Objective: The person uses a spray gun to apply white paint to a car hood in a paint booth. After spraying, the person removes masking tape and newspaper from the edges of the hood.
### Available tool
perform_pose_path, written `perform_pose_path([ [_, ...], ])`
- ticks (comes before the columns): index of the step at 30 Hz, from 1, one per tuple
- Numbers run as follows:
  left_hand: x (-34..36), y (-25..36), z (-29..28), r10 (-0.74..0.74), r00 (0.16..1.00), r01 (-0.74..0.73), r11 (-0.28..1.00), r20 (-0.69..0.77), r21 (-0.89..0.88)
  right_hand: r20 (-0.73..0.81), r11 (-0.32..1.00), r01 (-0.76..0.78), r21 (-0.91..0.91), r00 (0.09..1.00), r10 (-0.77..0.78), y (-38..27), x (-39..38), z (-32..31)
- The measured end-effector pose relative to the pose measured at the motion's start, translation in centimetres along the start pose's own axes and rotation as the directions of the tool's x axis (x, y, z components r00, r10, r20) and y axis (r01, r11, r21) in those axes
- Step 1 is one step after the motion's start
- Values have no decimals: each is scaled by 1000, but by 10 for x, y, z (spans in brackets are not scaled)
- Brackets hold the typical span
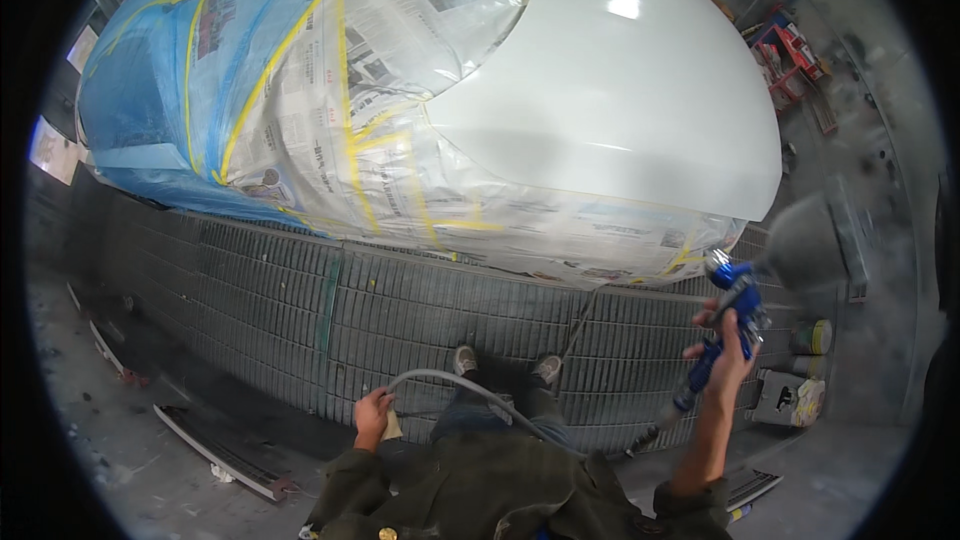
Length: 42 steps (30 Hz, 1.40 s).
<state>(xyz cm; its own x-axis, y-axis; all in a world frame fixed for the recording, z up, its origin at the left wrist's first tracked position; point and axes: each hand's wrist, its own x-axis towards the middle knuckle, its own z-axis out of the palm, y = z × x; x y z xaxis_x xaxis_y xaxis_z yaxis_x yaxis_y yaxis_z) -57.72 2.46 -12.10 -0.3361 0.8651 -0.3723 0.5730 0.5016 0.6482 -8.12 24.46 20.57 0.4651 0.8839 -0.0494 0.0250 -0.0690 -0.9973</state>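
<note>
My right hand (730,345) grips a blue-and-silver spray gun (738,295) near the lower front corner of a white painted panel (620,80). A blurred grey cup (810,245) shows at the gun's right. My left hand (372,410), low in the middle, is closed on a grey hose (440,374), with a small pale tan cloth or paper (392,427) beside its fingers. Around the panel, the car body is masked with newspaper (290,100), yellow tape (350,140) and blue plastic film (140,90).
My feet (505,368) stand on a metal floor grate (260,290). Long trim pieces (215,450) lie on the floor at lower left. Red-framed shelving (790,60) stands at upper right. Cans (810,340) and a grey container (785,400) sit at the right.
</note>
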Motion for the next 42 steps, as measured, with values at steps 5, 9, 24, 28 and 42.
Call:
perform_pose_path([
  [5, -32, -48, -42, -313, 939, 322, 945, -142, 49, 261, 986, -135, 97, 960, 106, 46, 2, 98],
  [9, -79, -95, -50, -281, 912, 260, 960, -300, -107, 490, 966, -241, 98, 856, 164, 67, -17, 159],
  [24, -100, -122, -44, -381, 901, 265, 862, -207, -433, 693, 973, -228, -46, 694, 196, 137, -13, 237],
  [28, -76, -94, -17, -263, 931, 150, 909, -254, -390, 550, 940, -326, -104, 768, 328, 147, 10, 164],
  [42, -61, 146, 146, -61, 997, 70, 976, 46, -206, 105, 974, -211, -77, 970, 219, 119, 182, -189],
])
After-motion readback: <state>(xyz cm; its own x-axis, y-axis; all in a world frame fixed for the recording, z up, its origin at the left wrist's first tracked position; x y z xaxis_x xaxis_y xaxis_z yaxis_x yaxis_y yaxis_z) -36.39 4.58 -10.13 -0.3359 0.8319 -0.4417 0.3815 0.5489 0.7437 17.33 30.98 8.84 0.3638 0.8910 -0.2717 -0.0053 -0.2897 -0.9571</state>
